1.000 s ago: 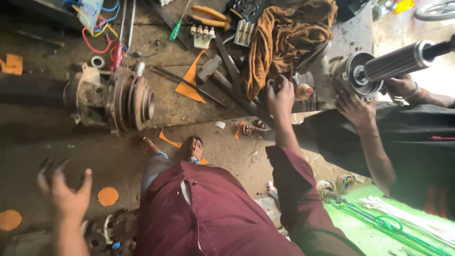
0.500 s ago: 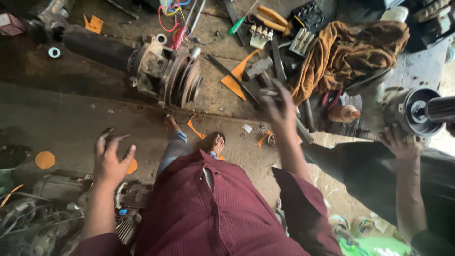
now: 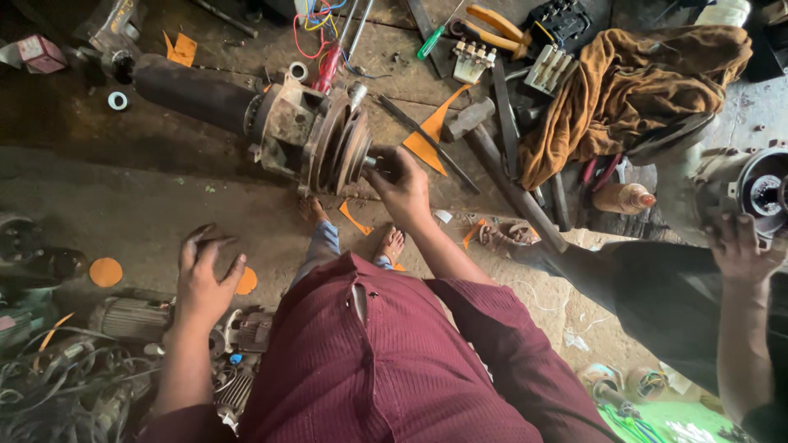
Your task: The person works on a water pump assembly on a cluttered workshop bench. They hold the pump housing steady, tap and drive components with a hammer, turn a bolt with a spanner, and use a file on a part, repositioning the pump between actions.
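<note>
While the left hand (image 3: 205,275) hangs in the air with its greasy fingers spread apart and holding nothing, it sits low on the left of the scene, above a small grey electric motor (image 3: 131,318) and a tangle of wires (image 3: 57,381) on the near floor. An orange paper disc (image 3: 106,271) lies on the floor just left of that hand.

Farther away, a long dark shaft (image 3: 193,90) runs from the far left toward the middle, where it joins a rusty pump housing (image 3: 291,135) with a stack of round grooved discs (image 3: 345,148). A white ring (image 3: 118,100) lies on the floor near the shaft's far end. The right hand (image 3: 402,184) reaches out to the right face of those discs, its fingers curled together around the small stub at their centre; whether it truly grips the stub or only rests on it cannot be told. Two bare feet (image 3: 392,243) show on the floor just near of the housing, above the maroon shirt (image 3: 394,361).

Right of the hand, an orange triangular scrap (image 3: 431,139) and a hammer (image 3: 492,156) lie on the floor. Beyond them are a green-handled screwdriver (image 3: 430,43) and orange-handled pliers (image 3: 492,29). A brown cloth (image 3: 632,90) is heaped farther right, with a small bottle (image 3: 624,197) near it.

At the far right, another person's hand (image 3: 739,250) holds a grey motor casing (image 3: 722,193) at its lower edge.
</note>
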A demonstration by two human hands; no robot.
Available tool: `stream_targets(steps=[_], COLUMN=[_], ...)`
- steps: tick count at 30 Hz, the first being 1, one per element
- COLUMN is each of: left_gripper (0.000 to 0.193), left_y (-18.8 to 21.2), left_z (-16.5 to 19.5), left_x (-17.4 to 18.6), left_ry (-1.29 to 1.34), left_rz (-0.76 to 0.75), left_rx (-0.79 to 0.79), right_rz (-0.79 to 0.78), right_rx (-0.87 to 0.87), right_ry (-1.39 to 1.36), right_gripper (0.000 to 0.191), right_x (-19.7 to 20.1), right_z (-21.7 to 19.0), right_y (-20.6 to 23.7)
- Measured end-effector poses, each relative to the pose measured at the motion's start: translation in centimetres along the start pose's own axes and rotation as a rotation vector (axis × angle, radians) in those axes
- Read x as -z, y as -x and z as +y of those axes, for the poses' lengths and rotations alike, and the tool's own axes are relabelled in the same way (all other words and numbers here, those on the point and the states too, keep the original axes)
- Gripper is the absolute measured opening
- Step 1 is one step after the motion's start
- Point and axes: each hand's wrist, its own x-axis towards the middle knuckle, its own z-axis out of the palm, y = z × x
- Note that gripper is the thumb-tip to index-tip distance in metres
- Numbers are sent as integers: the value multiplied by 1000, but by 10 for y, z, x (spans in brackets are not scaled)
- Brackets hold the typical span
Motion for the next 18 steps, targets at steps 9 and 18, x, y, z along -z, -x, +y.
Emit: stream_targets(steps=[9, 18], left_gripper=[35, 33], left_y=[-21, -50], left_z=[-6, 7], left_x=[5, 1], left_ry=[25, 62], left_rz=[-9, -6], left_rx=[-33, -108], right_rz=[96, -49], right_rx=[295, -139], right_ry=[272, 162], right_gripper=[30, 17], right_x=[-2, -2], right_z=[-12, -19], right_y=[1, -3])
